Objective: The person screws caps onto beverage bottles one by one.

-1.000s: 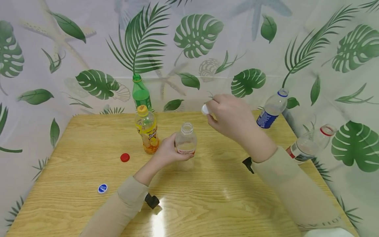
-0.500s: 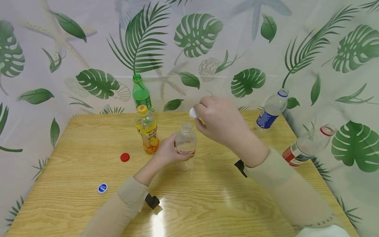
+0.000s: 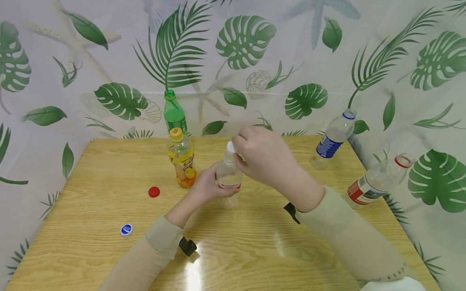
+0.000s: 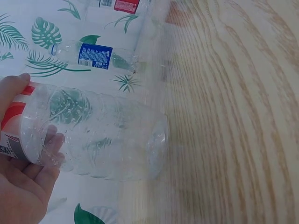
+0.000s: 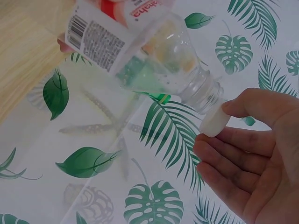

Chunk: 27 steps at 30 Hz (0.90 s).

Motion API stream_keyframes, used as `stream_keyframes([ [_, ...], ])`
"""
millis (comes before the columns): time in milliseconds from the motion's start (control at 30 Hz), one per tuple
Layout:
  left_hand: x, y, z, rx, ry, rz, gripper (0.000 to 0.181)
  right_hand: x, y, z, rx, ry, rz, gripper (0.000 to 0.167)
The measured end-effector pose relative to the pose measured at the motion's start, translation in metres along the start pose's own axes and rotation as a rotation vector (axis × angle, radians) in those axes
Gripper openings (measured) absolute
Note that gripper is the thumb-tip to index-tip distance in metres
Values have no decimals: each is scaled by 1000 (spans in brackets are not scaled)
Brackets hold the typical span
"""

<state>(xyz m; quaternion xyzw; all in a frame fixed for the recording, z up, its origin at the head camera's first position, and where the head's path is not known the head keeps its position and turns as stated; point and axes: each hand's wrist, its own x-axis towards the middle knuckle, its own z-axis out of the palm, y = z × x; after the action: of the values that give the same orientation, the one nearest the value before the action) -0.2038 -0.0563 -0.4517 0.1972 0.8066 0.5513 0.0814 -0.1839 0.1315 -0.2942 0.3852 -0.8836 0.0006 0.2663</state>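
Note:
A clear plastic bottle [image 3: 230, 176] with a red-and-white label stands upright on the table, and my left hand [image 3: 208, 186] grips it around the label. In the left wrist view the bottle's lower part [image 4: 103, 133] looks empty apart from droplets. Thumb and fingers of my right hand [image 3: 265, 155] pinch a white cap [image 5: 215, 122] at the bottle's mouth. The right wrist view has the cap against the threaded neck [image 5: 203, 91], slightly tilted; whether it has caught the thread I cannot tell.
Left of the bottle stand a yellow-capped bottle [image 3: 183, 163] and an uncapped green bottle [image 3: 174, 113]. Uncapped bottles with a blue label [image 3: 329, 143] and a red label [image 3: 364, 190] stand right. A red cap [image 3: 154, 191] and a blue cap [image 3: 126, 230] lie on the table [image 3: 91, 194].
My right hand has moved left with the white cap, bringing it from beside the bottle onto its mouth. The left hand keeps its grip, and the bottle stays in place.

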Motion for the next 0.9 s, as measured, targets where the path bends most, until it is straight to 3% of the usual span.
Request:
stream_keyframes([
  [400,1,3,-3,-54,-16,13,71,1,-5,2,30,-8,-27,15],
  [900,0,3,-4,-11,-13,15,71,6,-7,0,60,-104,7,14],
])
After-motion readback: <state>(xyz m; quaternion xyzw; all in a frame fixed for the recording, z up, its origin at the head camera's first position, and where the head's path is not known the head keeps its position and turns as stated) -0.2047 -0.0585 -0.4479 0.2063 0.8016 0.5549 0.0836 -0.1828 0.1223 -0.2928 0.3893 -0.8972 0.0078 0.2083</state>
